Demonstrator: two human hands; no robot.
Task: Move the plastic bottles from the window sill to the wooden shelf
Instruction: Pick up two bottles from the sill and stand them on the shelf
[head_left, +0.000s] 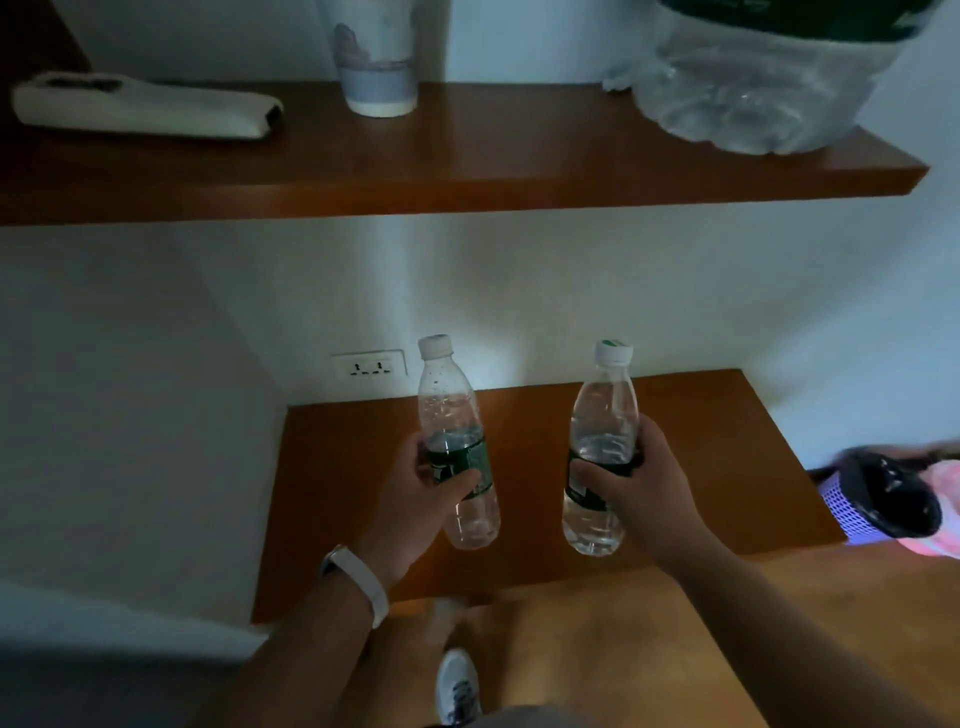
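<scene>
My left hand (415, 506) grips a clear plastic bottle (452, 415) with a green label and white cap, nearly empty, held upright. My right hand (641, 480) holds a second clear bottle (602, 415) with a green label and white cap, partly filled with water, also upright. Both bottles hover over the lower wooden shelf (701, 467), and whether their bases touch it I cannot tell. A white band sits on my left wrist.
The upper wooden shelf (467, 166) carries a white pouch (140, 106) at left, a paper cup (376, 67) in the middle and a clear plastic bag (753, 88) at right. A wall socket (369, 365) sits beside the left bottle. A purple mesh bin (872, 501) stands at right.
</scene>
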